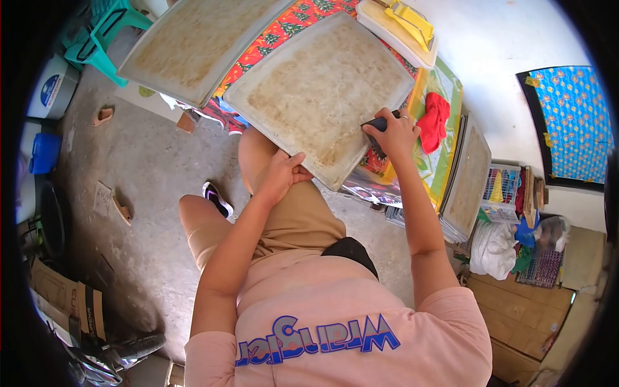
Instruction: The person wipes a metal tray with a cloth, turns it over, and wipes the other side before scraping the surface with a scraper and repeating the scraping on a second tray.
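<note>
A large metal tray (pixel 322 90), its surface covered in brownish stains, lies tilted across the table edge and over my legs. My left hand (pixel 282 175) is closed on the tray's near rim, with the thumb on top. My right hand (pixel 396 134) grips a black scraper-like block (pixel 374 129) against the tray's right edge; the fingers partly cover it. A crumpled red cloth (pixel 434 121) lies just right of my right hand. Another stained tray (pixel 200 48) rests on the table to the left.
Under the trays is a red patterned tablecloth (pixel 277 42). A yellow-handled tool (pixel 411 24) sits on a pale container (pixel 387 39) at the back. Stacked trays (pixel 465 174) stand at the right, near a wire basket (pixel 503 184). A green plastic stool (pixel 106 45) stands at upper left.
</note>
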`<action>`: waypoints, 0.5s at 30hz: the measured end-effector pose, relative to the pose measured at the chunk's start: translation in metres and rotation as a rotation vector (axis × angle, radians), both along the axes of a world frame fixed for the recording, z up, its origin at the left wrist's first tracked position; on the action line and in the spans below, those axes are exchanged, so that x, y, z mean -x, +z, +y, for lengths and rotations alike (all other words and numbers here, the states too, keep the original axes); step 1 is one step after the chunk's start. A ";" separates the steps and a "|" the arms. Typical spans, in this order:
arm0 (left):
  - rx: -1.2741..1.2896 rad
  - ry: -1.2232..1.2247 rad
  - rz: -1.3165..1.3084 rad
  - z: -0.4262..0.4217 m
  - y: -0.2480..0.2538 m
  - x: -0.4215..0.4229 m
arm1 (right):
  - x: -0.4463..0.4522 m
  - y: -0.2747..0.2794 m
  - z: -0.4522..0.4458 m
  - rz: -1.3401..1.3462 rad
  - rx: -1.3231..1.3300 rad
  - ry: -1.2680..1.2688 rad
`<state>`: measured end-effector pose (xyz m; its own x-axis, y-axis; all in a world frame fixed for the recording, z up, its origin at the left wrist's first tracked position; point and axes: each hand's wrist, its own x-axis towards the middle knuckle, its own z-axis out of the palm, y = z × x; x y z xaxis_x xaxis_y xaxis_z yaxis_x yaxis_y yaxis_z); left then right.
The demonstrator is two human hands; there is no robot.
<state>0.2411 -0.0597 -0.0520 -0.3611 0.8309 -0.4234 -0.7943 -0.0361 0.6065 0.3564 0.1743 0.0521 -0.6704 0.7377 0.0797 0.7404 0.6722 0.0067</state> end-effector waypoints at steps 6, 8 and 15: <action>-0.004 0.005 -0.002 0.001 0.003 -0.001 | -0.003 -0.009 0.002 0.022 -0.054 0.031; -0.010 -0.014 -0.001 -0.001 0.002 0.001 | -0.003 -0.006 0.002 0.000 -0.025 0.030; -0.008 -0.003 0.004 -0.001 0.005 0.001 | 0.003 0.002 0.005 -0.030 0.046 -0.047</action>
<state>0.2404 -0.0604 -0.0468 -0.3598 0.8354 -0.4154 -0.7920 -0.0382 0.6093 0.3532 0.1793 0.0540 -0.6368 0.7706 0.0253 0.7708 0.6370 -0.0007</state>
